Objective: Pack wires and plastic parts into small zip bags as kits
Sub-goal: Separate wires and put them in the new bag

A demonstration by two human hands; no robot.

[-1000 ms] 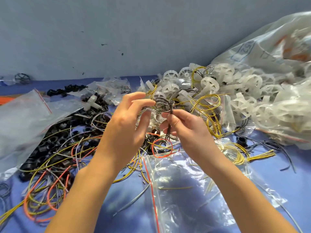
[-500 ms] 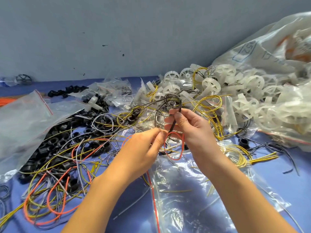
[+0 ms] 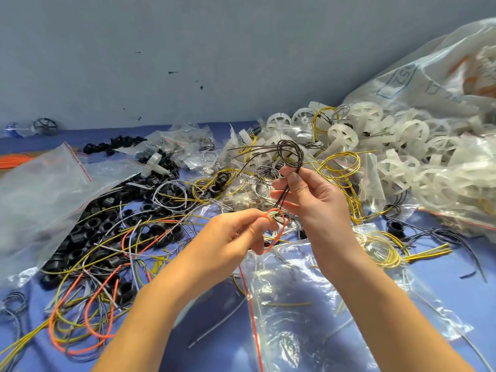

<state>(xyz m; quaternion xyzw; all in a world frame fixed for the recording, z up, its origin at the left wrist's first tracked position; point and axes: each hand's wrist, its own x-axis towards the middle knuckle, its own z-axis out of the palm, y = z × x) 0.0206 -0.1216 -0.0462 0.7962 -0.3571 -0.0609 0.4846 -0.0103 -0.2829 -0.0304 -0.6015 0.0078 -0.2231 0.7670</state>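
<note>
Black wire coil (image 3: 283, 150) pinched by right hand (image 3: 319, 208), one orange loop (image 3: 273, 210) pinched by left hand (image 3: 230, 237)

1. A small packing workshop: bulk stock heaped on a blue tabletop (image 3: 456, 291) against a bare grey wall (image 3: 188, 49).
2. Piles of white plastic wheels (image 3: 346, 135), black rings (image 3: 94, 224), loose wires (image 3: 88, 304) — and zip bags (image 3: 40, 189).
3. A large clear sack (image 3: 429, 76) holds more parts.

Rings (image 3: 92, 223) left, wheels (image 3: 343, 135) right, zip bag (image 3: 308, 304) nearer, between them.
</note>
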